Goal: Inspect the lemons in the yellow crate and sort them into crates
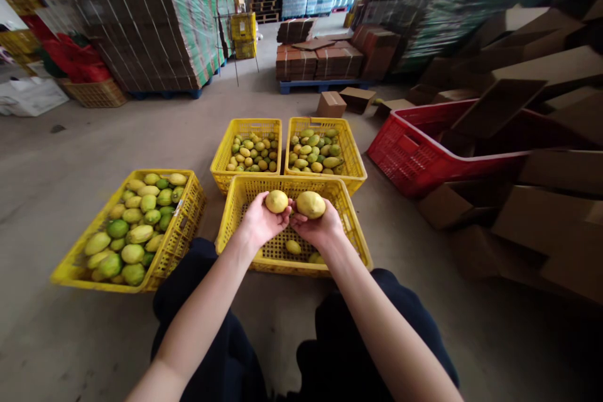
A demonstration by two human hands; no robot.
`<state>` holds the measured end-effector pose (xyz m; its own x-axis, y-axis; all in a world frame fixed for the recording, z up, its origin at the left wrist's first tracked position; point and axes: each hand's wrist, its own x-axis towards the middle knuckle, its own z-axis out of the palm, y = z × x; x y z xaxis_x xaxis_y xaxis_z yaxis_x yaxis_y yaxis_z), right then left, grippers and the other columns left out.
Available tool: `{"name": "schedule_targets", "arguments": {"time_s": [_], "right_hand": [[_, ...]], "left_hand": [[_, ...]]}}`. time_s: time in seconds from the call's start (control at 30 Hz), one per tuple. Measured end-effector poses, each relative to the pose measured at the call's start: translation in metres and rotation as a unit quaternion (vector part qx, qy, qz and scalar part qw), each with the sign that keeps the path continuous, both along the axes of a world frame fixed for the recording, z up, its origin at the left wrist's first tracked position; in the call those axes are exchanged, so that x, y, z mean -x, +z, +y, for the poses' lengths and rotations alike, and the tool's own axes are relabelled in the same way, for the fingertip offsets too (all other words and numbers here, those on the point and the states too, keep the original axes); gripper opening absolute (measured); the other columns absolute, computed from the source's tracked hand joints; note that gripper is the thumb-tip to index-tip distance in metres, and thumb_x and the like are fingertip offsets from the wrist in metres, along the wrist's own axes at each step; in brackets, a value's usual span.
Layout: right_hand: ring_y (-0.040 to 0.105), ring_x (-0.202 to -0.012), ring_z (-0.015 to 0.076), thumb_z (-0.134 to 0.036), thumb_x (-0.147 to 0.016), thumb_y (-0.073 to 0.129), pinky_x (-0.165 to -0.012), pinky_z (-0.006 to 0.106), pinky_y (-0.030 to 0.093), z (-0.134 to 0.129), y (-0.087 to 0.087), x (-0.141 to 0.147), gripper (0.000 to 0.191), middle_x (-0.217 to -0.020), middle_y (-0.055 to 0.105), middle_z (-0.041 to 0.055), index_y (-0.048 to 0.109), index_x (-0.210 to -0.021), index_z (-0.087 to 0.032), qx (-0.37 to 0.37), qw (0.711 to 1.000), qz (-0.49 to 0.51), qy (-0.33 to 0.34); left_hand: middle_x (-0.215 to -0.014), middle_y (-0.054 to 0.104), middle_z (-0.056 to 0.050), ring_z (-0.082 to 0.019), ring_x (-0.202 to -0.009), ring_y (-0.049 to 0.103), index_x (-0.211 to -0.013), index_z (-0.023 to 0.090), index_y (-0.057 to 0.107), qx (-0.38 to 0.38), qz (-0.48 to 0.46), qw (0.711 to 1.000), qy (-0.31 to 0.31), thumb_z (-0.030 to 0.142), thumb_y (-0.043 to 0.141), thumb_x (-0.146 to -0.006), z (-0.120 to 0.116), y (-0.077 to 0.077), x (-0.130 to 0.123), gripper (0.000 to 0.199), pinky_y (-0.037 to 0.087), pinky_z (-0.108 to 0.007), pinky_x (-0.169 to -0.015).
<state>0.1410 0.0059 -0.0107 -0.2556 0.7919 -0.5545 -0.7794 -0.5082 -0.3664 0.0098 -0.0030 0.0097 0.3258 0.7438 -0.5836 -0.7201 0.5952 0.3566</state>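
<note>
My left hand [264,223] cups a yellow lemon [276,201], palm up. Close beside it, my right hand [321,226] holds a second, slightly larger lemon [311,205]. Both hands are raised over the near yellow crate [245,185], which has a perforated floor. Low in that crate lie a loose lemon [293,247] and at least one more, partly hidden behind my right wrist.
To the left stands a yellow crate [174,235] full of yellow and green lemons. Two more yellow crates with lemons, one back left [221,166] and one back right [351,166], adjoin the near crate. A red crate [407,151] and cardboard boxes [551,213] crowd the right.
</note>
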Motion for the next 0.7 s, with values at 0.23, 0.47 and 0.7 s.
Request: {"name": "schedule_targets", "arguments": {"time_s": [0.23, 0.47, 0.7], "right_hand": [[0.035, -0.038, 0.0114, -0.034, -0.085, 0.028, -0.034, 0.023, 0.036, -0.0005, 0.0014, 0.0005, 0.027, -0.063, 0.059, 0.0077, 0.047, -0.075, -0.019, 0.007, 1.0, 0.002, 0.0], [0.036, -0.038, 0.0125, -0.034, -0.084, 0.029, -0.035, 0.024, 0.036, -0.0005, 0.0016, 0.0004, 0.025, -0.063, 0.06, 0.0074, 0.048, -0.079, -0.019, 0.0, 1.0, 0.011, -0.01], [0.037, -0.039, 0.0128, -0.033, -0.083, 0.029, -0.036, 0.025, 0.036, 0.0, 0.0005, 0.0007, 0.025, -0.064, 0.06, 0.0066, 0.05, -0.079, -0.019, -0.002, 1.0, 0.005, -0.004]], "left_hand": [[-0.076, 0.063, -0.011, -0.014, -0.059, 0.056, -0.089, 0.009, 0.057, -0.005, 0.002, 1.0, -0.002, 0.032, 0.034, -0.091, 0.0005, -0.004, 0.0004, 0.033, 0.046, -0.024, -0.053], [-0.076, 0.063, -0.01, -0.015, -0.06, 0.056, -0.087, 0.011, 0.057, -0.043, 0.01, 0.999, -0.02, 0.027, 0.039, -0.087, 0.0008, 0.0004, 0.0002, 0.025, 0.046, -0.023, -0.053], [-0.074, 0.062, -0.008, -0.016, -0.06, 0.058, -0.086, 0.015, 0.056, -0.058, 0.028, 0.998, -0.023, 0.024, 0.038, -0.086, -0.0005, 0.0036, -0.0002, 0.02, 0.046, -0.023, -0.053]]}}
